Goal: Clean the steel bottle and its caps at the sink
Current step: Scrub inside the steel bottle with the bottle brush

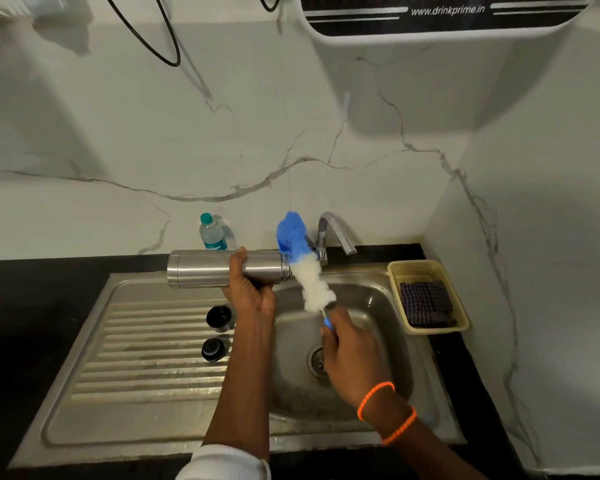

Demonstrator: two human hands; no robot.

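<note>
My left hand (pixel 248 289) grips the steel bottle (pixel 201 270), held horizontally above the sink's back edge with its open mouth pointing right. My right hand (pixel 350 358) holds the handle of a bottle brush (pixel 307 268) whose blue and white bristles lie just outside the bottle's mouth, blurred by motion. Two black caps rest on the ribbed draining board: one cap (pixel 219 317) farther back and a second cap (pixel 212 348) nearer to me, both left of my left forearm.
The steel sink (pixel 388 341) has a drain (pixel 317 362) under my right hand. A tap (pixel 333 233) stands at the back. A beige basket (pixel 426 294) holding a dark scrubber sits right of the basin. A small plastic water bottle (pixel 211 233) stands against the wall.
</note>
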